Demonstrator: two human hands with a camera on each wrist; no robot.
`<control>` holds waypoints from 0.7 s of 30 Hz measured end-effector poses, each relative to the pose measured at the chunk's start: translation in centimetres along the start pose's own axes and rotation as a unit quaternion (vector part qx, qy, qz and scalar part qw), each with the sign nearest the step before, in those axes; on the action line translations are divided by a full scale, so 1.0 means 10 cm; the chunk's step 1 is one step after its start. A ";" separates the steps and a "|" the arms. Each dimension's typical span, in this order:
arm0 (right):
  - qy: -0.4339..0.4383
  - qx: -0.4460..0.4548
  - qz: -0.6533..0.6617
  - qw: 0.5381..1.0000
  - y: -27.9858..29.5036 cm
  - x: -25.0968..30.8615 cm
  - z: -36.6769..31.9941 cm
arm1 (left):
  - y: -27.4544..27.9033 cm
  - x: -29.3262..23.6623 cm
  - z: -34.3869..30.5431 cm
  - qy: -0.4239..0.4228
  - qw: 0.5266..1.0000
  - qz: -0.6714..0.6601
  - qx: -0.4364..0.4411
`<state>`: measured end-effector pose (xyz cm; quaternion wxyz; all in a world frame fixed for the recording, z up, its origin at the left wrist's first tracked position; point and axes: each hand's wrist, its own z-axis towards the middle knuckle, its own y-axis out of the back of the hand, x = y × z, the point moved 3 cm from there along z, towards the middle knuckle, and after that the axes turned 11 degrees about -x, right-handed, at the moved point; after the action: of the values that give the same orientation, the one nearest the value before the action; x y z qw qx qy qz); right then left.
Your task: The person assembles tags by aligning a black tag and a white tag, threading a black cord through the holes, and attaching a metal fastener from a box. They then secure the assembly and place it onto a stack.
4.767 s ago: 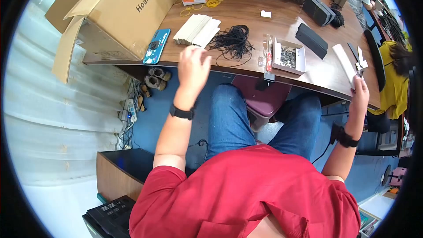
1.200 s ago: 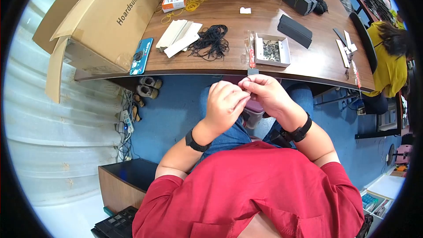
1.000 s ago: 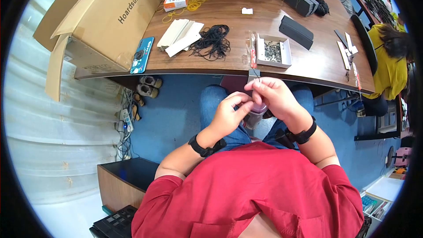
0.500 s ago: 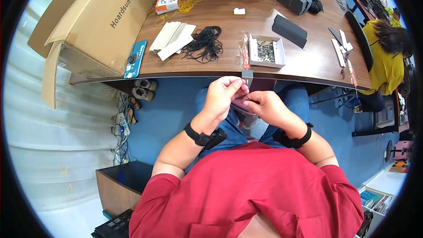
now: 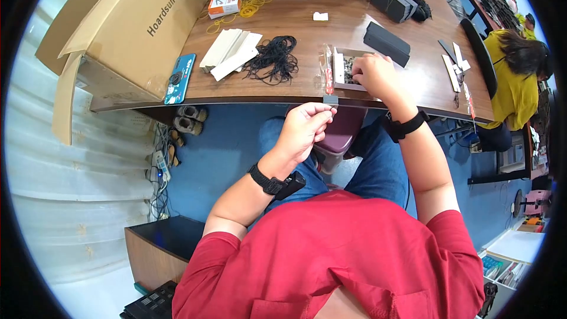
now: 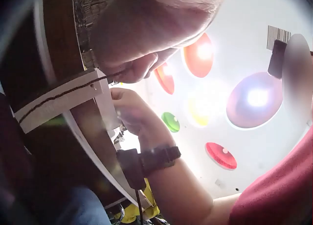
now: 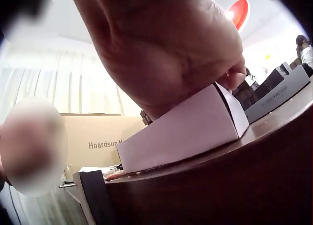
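Observation:
My left hand [image 5: 302, 130] pinches a thin black cord [image 6: 63, 100] between thumb and fingers, just in front of the table edge. In the left wrist view the cord slants across a pale bar [image 6: 39, 115]. Beside the fingertips, a small grey block [image 5: 331, 100] sits at the edge. My right hand [image 5: 378, 77] reaches into a shallow white box [image 7: 181, 137] of tiny dark and metallic pieces [image 5: 348, 70], its fingers bent downward. The fingertips are hidden, so I cannot tell whether they hold a piece. A tangle of black cords [image 5: 274, 59] lies farther left.
Pale card strips [image 5: 230, 53], a blue package [image 5: 181, 80] and a large cardboard box [image 5: 142, 29] stand left. A red-handled tool [image 5: 329, 74] lies beside the white box. Black folded pieces [image 5: 387, 43] lie behind it, white strips [image 5: 452, 71] right. A person in yellow [image 5: 511, 82] sits beyond.
Earlier my right hand was at the far-right strips, then both hands met before the table edge. Now the right hand has moved up into the white box, while the left stays with the cord.

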<state>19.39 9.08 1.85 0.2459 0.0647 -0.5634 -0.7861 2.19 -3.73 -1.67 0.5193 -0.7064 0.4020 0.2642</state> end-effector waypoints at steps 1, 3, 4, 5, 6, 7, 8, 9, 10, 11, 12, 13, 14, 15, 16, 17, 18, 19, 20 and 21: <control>0.001 -0.017 0.018 1.000 -0.01 -0.01 -0.01 | 0.00 0.00 0.00 -0.007 1.000 0.007 -0.003; 0.003 -0.052 0.051 0.997 -0.01 -0.06 -0.04 | 0.01 0.00 -0.01 -0.033 0.999 0.025 -0.013; -0.005 -0.060 0.065 0.996 -0.02 -0.07 -0.06 | 0.01 0.00 -0.02 -0.046 0.998 0.033 -0.018; -0.012 -0.068 0.079 0.994 -0.02 -0.08 -0.07 | 0.03 0.01 -0.01 -0.053 0.998 0.035 -0.018; -0.020 -0.076 0.094 0.992 -0.02 -0.08 -0.09 | 0.05 0.01 0.01 -0.059 0.997 0.038 -0.018; -0.018 -0.113 0.098 0.989 0.00 -0.08 -0.11 | 0.05 0.01 0.02 -0.066 0.997 0.042 -0.017; -0.017 -0.149 0.102 0.983 0.02 -0.09 -0.13 | 0.05 0.00 0.02 -0.072 0.996 0.052 -0.021; -0.015 -0.185 0.106 0.977 0.04 -0.08 -0.16 | 0.02 -0.05 -0.01 -0.079 0.995 0.062 -0.025; -0.027 -0.171 0.153 0.973 0.11 -0.01 -0.19 | 0.01 -0.07 -0.02 -0.086 0.993 0.073 -0.029; -0.039 -0.156 0.201 0.966 0.21 0.09 -0.26 | 0.01 -0.08 0.00 -0.148 0.983 0.105 -0.036; -0.051 -0.140 0.249 0.957 0.31 0.19 -0.32 | 0.01 -0.04 0.04 -0.209 0.967 0.138 -0.044; -0.074 -0.054 0.352 0.932 0.34 0.28 -0.38 | 0.02 -0.05 0.03 -0.269 0.946 0.172 -0.050; -0.094 0.032 0.447 0.889 0.36 0.36 -0.45 | 0.03 -0.08 0.00 -0.289 0.933 0.207 -0.060; -0.114 0.117 0.533 0.830 0.38 0.44 -0.50 | 0.00 -0.12 -0.04 -0.307 0.918 0.242 -0.067; -0.112 0.134 0.528 0.831 0.41 0.49 -0.52 | -0.03 -0.17 -0.09 -0.325 0.902 0.276 -0.073; -0.111 0.150 0.521 0.833 0.44 0.53 -0.52 | -0.06 -0.22 -0.13 -0.341 0.878 0.325 -0.080; -0.109 0.166 0.513 0.835 0.45 0.57 -0.53 | -0.08 -0.24 -0.15 -0.361 0.866 0.337 -0.079; -0.111 0.145 0.511 0.840 0.45 0.59 -0.54 | -0.09 -0.25 -0.16 -0.381 0.853 0.348 -0.079; -0.109 0.153 0.513 0.838 0.43 0.59 -0.55 | -0.10 -0.26 -0.18 -0.401 0.839 0.359 -0.079; -0.106 0.162 0.514 0.835 0.41 0.58 -0.55 | -0.11 -0.26 -0.18 -0.404 0.837 0.361 -0.077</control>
<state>17.69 0.66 4.65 0.5393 -0.2798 -0.6571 -0.4462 1.59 -4.47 1.52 0.4469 -0.3797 0.3613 0.7250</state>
